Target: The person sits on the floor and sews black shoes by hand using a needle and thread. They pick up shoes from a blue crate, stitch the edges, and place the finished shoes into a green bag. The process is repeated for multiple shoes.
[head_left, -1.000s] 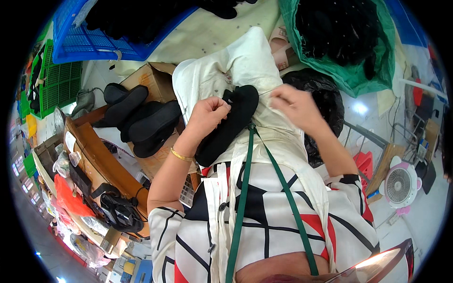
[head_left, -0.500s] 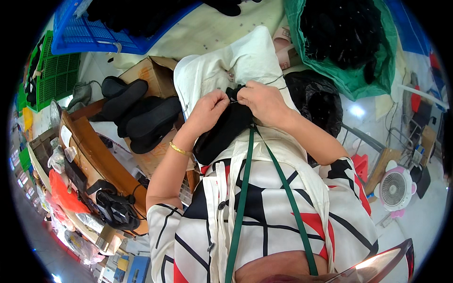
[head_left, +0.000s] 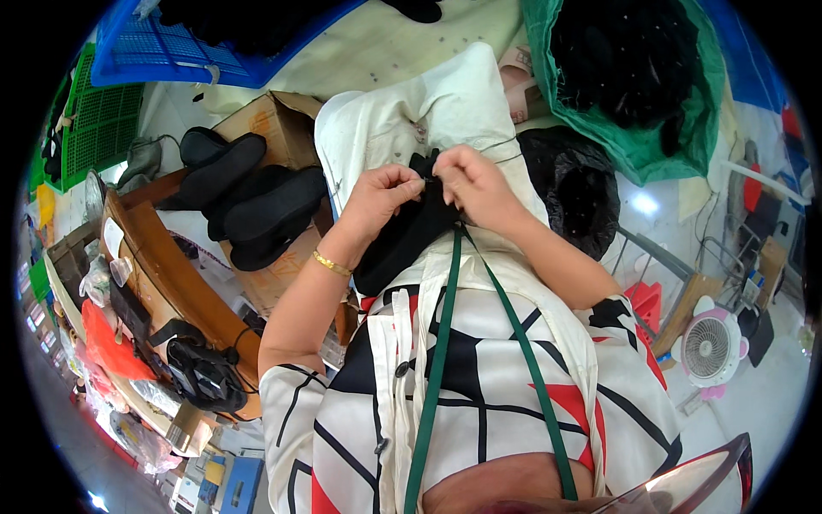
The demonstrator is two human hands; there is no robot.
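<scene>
On my lap, over a white cloth (head_left: 467, 94), lies a black cloth shoe (head_left: 390, 244), its long part slanting down to the left. Gathered black fabric stands up at its upper end, between my hands. My left hand (head_left: 381, 195) is closed in a pinch beside that fabric; a tiny glint shows at the fingertips, too small to name. Curled round from the other side, my right hand (head_left: 479, 190) has its thumb and forefinger closed at the black fabric. The fingers partly hide that end of the shoe.
Several black shoes (head_left: 287, 206) are piled by a cardboard box (head_left: 265, 128) at the left. A blue crate (head_left: 180, 64) stands far left. To the right are a green sack (head_left: 556, 94) of black pieces, a black plastic bag (head_left: 608, 201) and a fan (head_left: 709, 347).
My fingertips have shifted slightly at the gathered fabric; the right hand's fingers have loosened and tilted up. The shoe stays on my lap. The view has moved a little.
</scene>
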